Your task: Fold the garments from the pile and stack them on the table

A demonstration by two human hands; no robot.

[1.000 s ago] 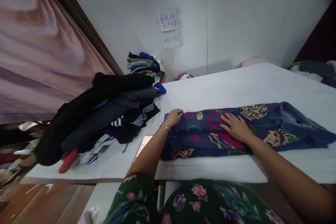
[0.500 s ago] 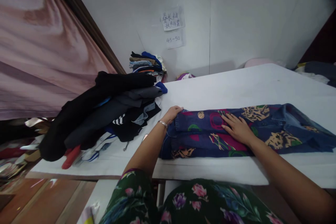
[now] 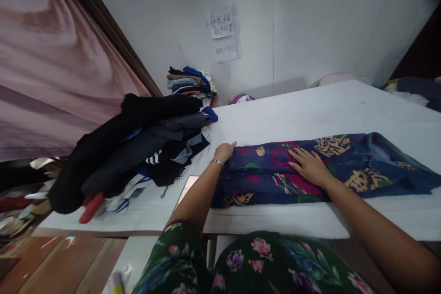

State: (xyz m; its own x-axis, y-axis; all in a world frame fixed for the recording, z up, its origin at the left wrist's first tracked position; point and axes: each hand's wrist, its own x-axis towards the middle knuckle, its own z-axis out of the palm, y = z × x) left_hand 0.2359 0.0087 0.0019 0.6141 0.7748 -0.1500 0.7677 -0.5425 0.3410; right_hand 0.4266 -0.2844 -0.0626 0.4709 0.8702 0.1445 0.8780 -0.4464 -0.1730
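Dark blue, denim-like cloth with magenta, green and tan prints makes up the long garment point(image 3: 257, 186) lying on the white tabletop point(image 3: 272, 121), directly under the right fingers and reaching from the left fingers out past the right ones. The right hand point(image 3: 312, 167) lies palm down on it, fingers spread apart and clamped on nothing; the left hand point(image 3: 224, 151) is at the garment's narrow end, and whether its fingers pinch the edge I cannot tell. To flatten and steady the cloth well, I'd judge the right palm should press evenly without dragging the layers, while the left fingers square up the end and both long edges run parallel. The collar end, beyond the right fingers, looks looser and would want smoothing too. Hard to make out: the left fingertips, mostly turned from view; the layers beneath the right palm; the phone-like thing point(image 3: 186, 188), partly covered by the left forearm; and the heaped clothes point(image 3: 138, 147) left of the left fingers, whose dark folds merge.
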